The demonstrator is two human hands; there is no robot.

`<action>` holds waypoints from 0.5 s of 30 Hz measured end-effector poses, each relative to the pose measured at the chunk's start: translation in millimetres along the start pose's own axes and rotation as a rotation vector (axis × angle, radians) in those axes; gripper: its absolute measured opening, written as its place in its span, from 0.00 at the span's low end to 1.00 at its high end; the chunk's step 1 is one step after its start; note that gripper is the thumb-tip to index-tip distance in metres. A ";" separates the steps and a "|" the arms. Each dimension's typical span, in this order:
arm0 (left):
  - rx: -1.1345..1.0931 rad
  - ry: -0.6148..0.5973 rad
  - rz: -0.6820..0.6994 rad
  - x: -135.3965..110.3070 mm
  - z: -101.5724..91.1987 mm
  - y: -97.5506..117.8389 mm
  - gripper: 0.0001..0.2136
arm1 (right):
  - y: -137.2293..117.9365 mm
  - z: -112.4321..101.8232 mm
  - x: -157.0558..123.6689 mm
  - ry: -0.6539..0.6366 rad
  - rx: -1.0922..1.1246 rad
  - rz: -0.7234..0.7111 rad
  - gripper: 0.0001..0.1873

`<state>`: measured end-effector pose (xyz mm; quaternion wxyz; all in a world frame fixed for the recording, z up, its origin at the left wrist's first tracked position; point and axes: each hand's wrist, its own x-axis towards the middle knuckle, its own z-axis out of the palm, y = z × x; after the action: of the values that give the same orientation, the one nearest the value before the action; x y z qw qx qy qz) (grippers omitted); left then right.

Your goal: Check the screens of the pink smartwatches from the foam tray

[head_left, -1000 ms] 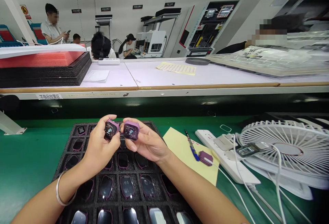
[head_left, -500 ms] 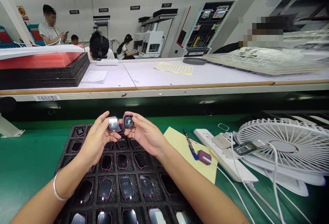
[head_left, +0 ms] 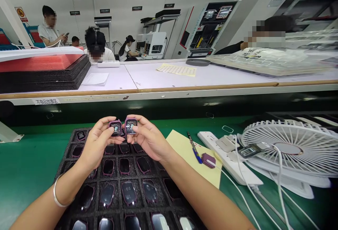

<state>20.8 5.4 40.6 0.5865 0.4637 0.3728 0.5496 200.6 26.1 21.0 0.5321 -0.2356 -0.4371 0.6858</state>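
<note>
My left hand [head_left: 99,140] is closed on a purple smartwatch body [head_left: 116,127], its thumb on the lit screen. Close beside it, a second purple smartwatch body [head_left: 131,124] is gripped by my right hand [head_left: 149,136], whose thumb also rests on the glass. Both screens face me and show small text and a bluish figure too fine to read. Under the hands lies a black foam tray [head_left: 118,172] with several watch bodies in its compartments, most of them dark-screened. One watch in the tray's far left corner [head_left: 81,135] has a lit screen with text.
Right of the tray are a yellow sheet [head_left: 176,142], a pen [head_left: 194,148], a purple charger-like piece [head_left: 208,160] on a cable, a white power strip [head_left: 232,163] and a white fan [head_left: 287,149]. A raised shelf [head_left: 148,78] runs behind, holding foam stacks [head_left: 39,71]. Other people are beyond it.
The left watch has tilted, so its screen lost its glare and shows its display. Both thumbs have moved onto the screens. The view has shifted slightly.
</note>
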 end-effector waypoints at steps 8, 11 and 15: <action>0.062 -0.008 0.015 0.1 0.9 -0.8 0.18 | 2.1 0.5 -1.0 -0.004 -0.049 -0.020 0.18; 0.066 -0.015 0.018 -0.1 0.7 -0.7 0.18 | 2.4 -0.4 -1.2 -0.012 -0.065 -0.032 0.18; 0.068 -0.022 0.026 -0.6 0.5 -0.9 0.17 | 2.6 -0.7 -1.6 -0.013 -0.075 -0.036 0.18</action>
<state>21.5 4.8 39.8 0.5672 0.4944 0.3788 0.5389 200.4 24.7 18.3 0.5321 -0.2431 -0.4702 0.6608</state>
